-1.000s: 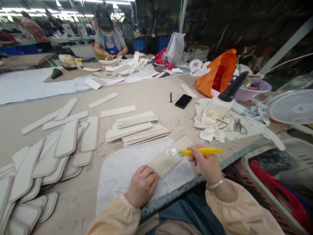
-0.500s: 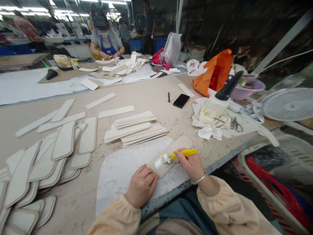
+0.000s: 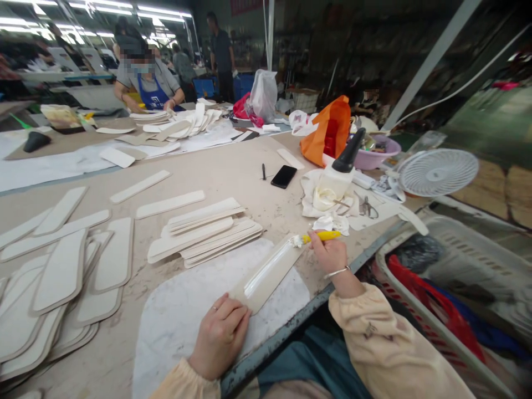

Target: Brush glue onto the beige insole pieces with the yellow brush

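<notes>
My right hand (image 3: pixel 332 256) grips a brush (image 3: pixel 326 235) by its yellow handle. White paste clings to its bristles, which touch the far end of a long beige strip (image 3: pixel 272 284) with rounded corners. A glossy white streak runs along the middle of that strip. At the strip's near end, my left hand (image 3: pixel 222 332) presses down with its fingers curled together. Under the strip lies a white sheet (image 3: pixel 170 316). Just beyond, a stack of similar pale strips (image 3: pixel 222 241) rests on the table.
Many pale pieces (image 3: pixel 60 271) overlap at left. Right of the stack are a phone (image 3: pixel 284 177), a paste-smeared container (image 3: pixel 332 183) with a black neck, scissors (image 3: pixel 367 208) and a white fan (image 3: pixel 438 173). A basket (image 3: pixel 440 299) stands beside the table edge. Another person (image 3: pixel 152 83) works across the table.
The brush in my right hand has moved away along the strip to its far end, and the white streak is longer. My left hand stays at the near end. The view has swung right.
</notes>
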The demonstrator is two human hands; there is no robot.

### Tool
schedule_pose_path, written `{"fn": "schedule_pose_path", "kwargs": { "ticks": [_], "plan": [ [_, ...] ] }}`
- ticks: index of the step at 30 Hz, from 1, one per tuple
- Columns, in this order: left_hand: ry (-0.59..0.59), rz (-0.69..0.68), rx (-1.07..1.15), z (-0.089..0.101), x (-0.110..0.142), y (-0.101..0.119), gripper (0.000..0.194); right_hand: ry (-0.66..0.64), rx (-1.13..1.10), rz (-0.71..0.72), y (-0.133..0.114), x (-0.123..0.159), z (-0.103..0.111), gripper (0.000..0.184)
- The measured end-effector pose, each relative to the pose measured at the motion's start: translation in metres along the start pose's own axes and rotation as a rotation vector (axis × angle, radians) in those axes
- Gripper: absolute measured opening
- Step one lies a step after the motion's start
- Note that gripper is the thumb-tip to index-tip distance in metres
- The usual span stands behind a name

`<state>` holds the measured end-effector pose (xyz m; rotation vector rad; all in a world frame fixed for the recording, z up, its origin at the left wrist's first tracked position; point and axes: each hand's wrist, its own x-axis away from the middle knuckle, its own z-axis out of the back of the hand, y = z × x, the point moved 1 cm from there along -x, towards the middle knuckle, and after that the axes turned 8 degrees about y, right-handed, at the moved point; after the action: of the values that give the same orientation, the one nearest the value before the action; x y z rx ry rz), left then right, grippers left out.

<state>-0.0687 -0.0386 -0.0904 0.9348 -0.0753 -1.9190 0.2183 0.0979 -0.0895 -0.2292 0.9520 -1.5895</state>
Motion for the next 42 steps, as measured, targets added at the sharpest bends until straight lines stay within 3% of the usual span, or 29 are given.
{"fn": "schedule_pose_path", "kwargs": {
  "ticks": [5,11,14,18,24,34,38,42],
  "plan": [
    [-0.015,-0.011,-0.022,0.006,0.004,0.003,0.016,-0.003,-0.171,-0.037,-0.01,0.01,0.01,0.053],
    [-0.054,-0.023,-0.067,0.011,0.01,0.005,0.019,-0.396,-0.584,-0.21,-0.044,0.055,0.002,0.043],
    [-0.054,-0.036,-0.096,0.011,0.009,0.006,0.017,-0.535,-0.585,-0.139,-0.06,0.074,-0.006,0.042],
    [-0.067,-0.04,-0.096,0.011,0.005,0.007,0.016,-0.591,-0.539,-0.026,-0.071,0.083,-0.011,0.047],
    [-0.06,-0.047,-0.07,0.011,0.004,0.006,0.017,-0.512,-0.39,0.017,-0.06,0.066,-0.005,0.052],
    [-0.039,-0.06,-0.054,0.009,0.003,0.004,0.02,-0.194,-0.08,-0.082,-0.011,0.014,0.013,0.057],
    [-0.043,-0.088,-0.057,0.009,0.004,0.003,0.02,-0.069,0.006,-0.041,0.002,0.003,0.015,0.064],
    [-0.045,-0.096,-0.057,0.008,0.005,0.003,0.018,-0.027,0.068,0.003,0.01,-0.003,0.014,0.067]
  ]
}}
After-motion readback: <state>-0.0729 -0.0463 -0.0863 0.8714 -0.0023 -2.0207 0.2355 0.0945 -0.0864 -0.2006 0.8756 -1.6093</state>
